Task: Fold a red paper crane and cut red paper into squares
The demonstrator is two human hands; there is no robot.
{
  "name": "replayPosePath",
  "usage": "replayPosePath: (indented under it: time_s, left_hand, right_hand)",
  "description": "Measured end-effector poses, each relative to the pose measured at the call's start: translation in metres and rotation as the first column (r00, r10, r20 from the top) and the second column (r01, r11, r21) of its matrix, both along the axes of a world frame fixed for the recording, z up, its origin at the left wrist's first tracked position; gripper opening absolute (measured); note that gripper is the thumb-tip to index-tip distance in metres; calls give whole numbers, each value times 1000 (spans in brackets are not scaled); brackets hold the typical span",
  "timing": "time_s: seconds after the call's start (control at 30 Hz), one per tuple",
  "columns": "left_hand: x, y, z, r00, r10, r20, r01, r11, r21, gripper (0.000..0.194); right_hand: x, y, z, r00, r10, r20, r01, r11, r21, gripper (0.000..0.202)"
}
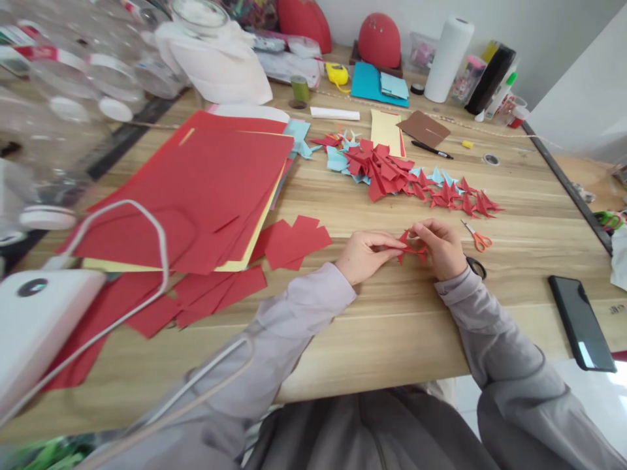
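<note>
Between my two hands is a small red folded paper crane (414, 250), with pointed ends sticking out. My left hand (368, 254) pinches its left side between thumb and fingers. On its right side, my right hand (441, 247) has its fingers closed at the paper. Beyond the hands lies a heap of red paper cranes (385, 166), with light blue cranes (435, 176) among them. Orange-handled scissors (480, 240) rest just right of my right hand, and a black-handled tool (476, 266) is partly hidden behind that wrist.
Large red paper sheets (196, 189) are stacked at left, near small cut red pieces (298, 243). A white device (49, 326) with a cable stands at front left; plastic bottles (112, 78) crowd behind it. A phone (580, 323) lies at the right edge. A black pen (432, 150) lies farther back.
</note>
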State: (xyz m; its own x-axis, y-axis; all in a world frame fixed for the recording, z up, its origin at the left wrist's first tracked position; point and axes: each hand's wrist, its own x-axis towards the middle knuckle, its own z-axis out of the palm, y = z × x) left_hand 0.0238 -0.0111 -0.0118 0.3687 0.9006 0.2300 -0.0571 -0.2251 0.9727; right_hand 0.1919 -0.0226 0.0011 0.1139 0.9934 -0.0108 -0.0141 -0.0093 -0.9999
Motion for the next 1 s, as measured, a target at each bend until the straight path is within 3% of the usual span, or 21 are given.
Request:
replayPosePath:
  time_s: [0.43,0.63,0.77,0.9,1.0]
  left_hand:
    - [1,0,1,998,-59,-18,59,998,1,6]
    - [-1,2,3,1000,28,5,-27,987,-161,15]
    - [-1,4,4,995,83,48,-65,951,-303,26]
    - [-1,5,5,996,74,52,-54,945,-324,30]
    - [-1,6,5,995,81,61,-56,939,-339,30]
  right_hand:
    - [-3,-1,3,995,48,-90,-61,988,-145,37]
    - [1,1,4,995,-64,-79,64,998,-1,31]
    - [-1,-2,7,998,8,55,-16,988,152,28]
    - [-3,-4,4,984,34,177,-75,971,226,41]
    - [-1,-4,0,974,15,228,-83,953,290,38]
